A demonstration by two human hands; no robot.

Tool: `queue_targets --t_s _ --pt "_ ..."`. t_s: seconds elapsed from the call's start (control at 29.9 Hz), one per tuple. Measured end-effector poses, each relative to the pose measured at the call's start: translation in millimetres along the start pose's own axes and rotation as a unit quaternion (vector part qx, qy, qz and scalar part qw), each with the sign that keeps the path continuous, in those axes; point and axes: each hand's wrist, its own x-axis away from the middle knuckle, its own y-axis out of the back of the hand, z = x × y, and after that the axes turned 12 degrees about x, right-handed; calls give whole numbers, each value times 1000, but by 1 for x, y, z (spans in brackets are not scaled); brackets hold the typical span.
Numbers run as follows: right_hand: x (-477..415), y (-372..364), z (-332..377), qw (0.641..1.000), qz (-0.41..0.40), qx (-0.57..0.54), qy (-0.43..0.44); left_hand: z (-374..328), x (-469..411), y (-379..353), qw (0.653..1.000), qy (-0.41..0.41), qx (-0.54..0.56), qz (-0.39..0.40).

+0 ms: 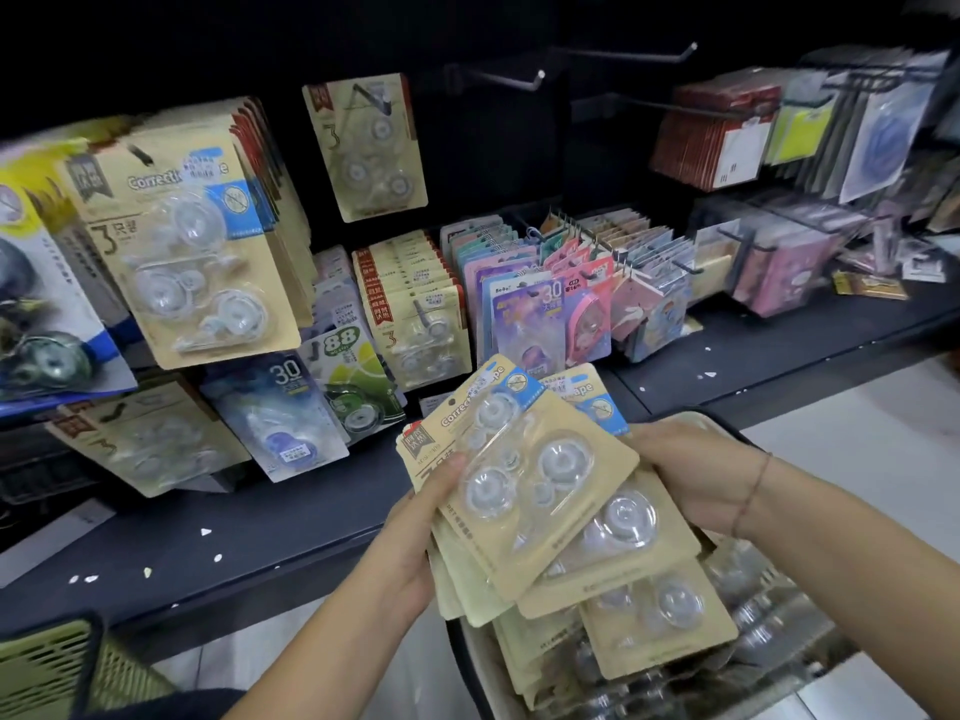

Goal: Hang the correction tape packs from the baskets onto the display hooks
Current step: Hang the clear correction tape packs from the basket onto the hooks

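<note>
Both my hands hold a fanned stack of beige correction tape packs (540,491) low in the centre, above a basket (810,652) filled with more such packs. My left hand (415,532) grips the stack's left edge with its thumb on the top pack. On the right edge, my right hand (691,470) holds the stack from behind. Matching beige packs (192,246) hang on a hook at the upper left. A single one (369,148) hangs at the top centre. Two bare hooks (511,80) stick out to its right.
A dark shelf ledge (260,537) runs below the display, dotted with white scraps. Colourful tape packs (550,309) hang at centre, red and clear packets (727,132) at right. A green basket (57,667) sits at the bottom left on the pale floor.
</note>
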Motion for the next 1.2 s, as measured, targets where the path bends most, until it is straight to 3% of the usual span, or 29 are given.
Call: queue_targets --t_s 0.07,0.17,0.27,0.4,0.5,0.7,0.9,1.2 --pt "1 -2 -3 999 10 0 31 -6 2 -2 1000 -5 9 4" --pt "3 0 8 993 -47 -29 101 -22 7 -10 999 -32 40 12" --pt "12 20 41 972 -130 -18 196 -46 15 -18 994 -63 82 30" --pt "14 50 92 940 -169 -20 294 -80 32 -23 982 -126 109 85" --pt "-2 45 127 916 -194 46 347 -102 41 -22 971 -199 94 97" --pt "-52 -21 171 900 -157 175 366 -140 51 -19 946 -280 119 109" --pt "-82 -61 188 903 -148 174 363 -153 52 -15 930 -304 171 118" --pt "-93 -71 179 900 -219 117 358 -158 46 -12 927 -287 200 134"
